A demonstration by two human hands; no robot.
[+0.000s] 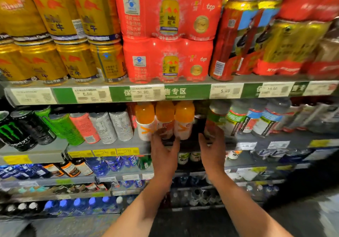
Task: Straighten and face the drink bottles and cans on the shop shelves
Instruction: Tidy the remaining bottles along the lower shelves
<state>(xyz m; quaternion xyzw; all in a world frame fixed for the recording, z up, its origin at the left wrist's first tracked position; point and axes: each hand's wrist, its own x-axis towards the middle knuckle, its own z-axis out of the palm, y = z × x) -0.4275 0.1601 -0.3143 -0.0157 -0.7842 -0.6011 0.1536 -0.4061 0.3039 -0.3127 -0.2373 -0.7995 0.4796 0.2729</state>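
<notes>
Three orange-capped plastic juice bottles [165, 121] stand on the grey middle shelf [110, 142], under the green price strip [176, 92]. My left hand [164, 151] touches the middle bottle's base, fingers blurred; grip unclear. My right hand [212, 145] hovers released beside a green-labelled bottle [213, 119].

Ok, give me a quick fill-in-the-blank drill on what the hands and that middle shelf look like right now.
1. The left hand reaches the bottles with ____ caps.
2. The right hand is at a bottle with a ____ label.
3. The black Monster cans stand at the ____ end of that shelf.
4. The red multipacks sit on the shelf ____ the hands.

Missing words: orange; green; left; above
</notes>
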